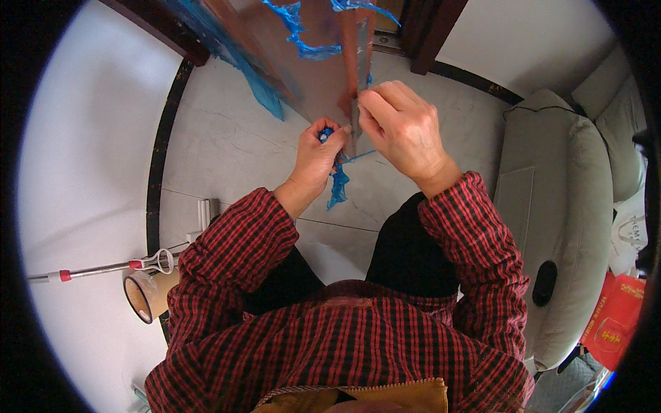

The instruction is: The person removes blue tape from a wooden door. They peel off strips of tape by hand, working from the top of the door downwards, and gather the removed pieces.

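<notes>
In front of me stands a glossy door panel (310, 77) with torn blue plastic film (297, 38) still on parts of its face. My left hand (316, 157) is closed around a crumpled wad of blue film (326, 134) at the panel's lower corner. A loose strip of blue film (338, 188) hangs below that hand, and a thin strand stretches to the right. My right hand (400, 126) is at the panel's narrow edge (361, 67), thumb and fingers drawn together. Whether film is pinched there is hidden by the fingers.
A larger blue film sheet (258, 88) droops at the panel's left side. Left are a waste bin (160, 291) and a metal pole with a white handle (103, 269). A grey sofa (557, 222) stands right, with a red bag (614, 315) beside it. Pale tiles (232, 149) cover the floor.
</notes>
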Motion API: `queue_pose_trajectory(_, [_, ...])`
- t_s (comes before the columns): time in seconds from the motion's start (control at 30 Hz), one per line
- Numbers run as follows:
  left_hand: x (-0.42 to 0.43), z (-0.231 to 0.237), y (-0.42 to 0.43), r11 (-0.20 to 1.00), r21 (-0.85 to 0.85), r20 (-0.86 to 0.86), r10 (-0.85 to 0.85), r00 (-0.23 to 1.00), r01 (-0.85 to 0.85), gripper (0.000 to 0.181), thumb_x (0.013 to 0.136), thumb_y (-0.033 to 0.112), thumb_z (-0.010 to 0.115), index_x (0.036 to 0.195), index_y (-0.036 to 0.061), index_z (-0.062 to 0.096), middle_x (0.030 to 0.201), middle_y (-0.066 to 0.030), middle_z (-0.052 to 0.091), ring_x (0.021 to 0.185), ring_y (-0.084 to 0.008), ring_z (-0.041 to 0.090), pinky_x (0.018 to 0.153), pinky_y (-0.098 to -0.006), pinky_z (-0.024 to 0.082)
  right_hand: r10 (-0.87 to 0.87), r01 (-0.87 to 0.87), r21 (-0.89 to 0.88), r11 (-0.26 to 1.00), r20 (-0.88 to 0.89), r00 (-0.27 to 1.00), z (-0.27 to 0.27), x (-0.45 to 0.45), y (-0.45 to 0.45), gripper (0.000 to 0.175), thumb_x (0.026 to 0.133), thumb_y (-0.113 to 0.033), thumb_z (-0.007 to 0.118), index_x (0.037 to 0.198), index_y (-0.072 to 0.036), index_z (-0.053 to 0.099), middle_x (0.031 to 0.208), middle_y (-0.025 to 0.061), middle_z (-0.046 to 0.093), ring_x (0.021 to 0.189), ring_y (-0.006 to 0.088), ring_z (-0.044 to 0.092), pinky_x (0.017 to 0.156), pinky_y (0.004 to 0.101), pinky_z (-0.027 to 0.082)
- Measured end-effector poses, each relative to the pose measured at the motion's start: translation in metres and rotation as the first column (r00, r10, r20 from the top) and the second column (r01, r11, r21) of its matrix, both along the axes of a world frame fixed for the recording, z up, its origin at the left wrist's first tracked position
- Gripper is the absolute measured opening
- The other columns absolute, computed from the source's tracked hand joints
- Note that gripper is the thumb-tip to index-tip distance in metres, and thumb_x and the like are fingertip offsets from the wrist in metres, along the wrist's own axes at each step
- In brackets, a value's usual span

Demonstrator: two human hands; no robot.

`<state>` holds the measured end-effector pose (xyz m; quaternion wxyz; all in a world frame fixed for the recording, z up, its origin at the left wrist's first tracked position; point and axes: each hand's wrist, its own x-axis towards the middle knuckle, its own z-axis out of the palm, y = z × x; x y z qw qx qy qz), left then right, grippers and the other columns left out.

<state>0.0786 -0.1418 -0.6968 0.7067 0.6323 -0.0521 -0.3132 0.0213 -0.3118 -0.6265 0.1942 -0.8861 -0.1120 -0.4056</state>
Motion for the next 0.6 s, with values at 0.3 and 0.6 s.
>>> queue_pose_trajectory(0.3, [-0.001,0.002,0.001,1.000,-0.020,-0.013,0.009,1.000,-0.009,0.021,0.095,0.019,0.070,0.085,0.0100,0.053,0.074,-0.0008,0.058,0.060,-0.0096,0.053,0.051,-0.0242,0.040,-0.097,0.107,0.365,0.925,-0.047,0.994,0.009,-0.012,-0.012,0.010,0.083,0.004,0.071,0.090,-0.001,0.067,0.079,0.0080,0.065,0.063,0.0143,0.063,0.060,0.0258,0.052])
queue_pose_trajectory(0.6, [-0.018,0.030,0.010,0.987,-0.122,0.080,-0.095,0.992,0.105,0.029,0.094,0.035,0.073,0.092,0.0102,0.057,0.073,0.0036,0.055,0.059,-0.0053,0.050,0.048,-0.0213,0.038,0.121,0.114,0.546,0.830,-0.374,0.919,0.010,-0.054,0.013,0.009,0.082,0.000,0.071,0.089,-0.002,0.066,0.080,0.0129,0.066,0.067,0.0272,0.066,0.062,0.0326,0.053])
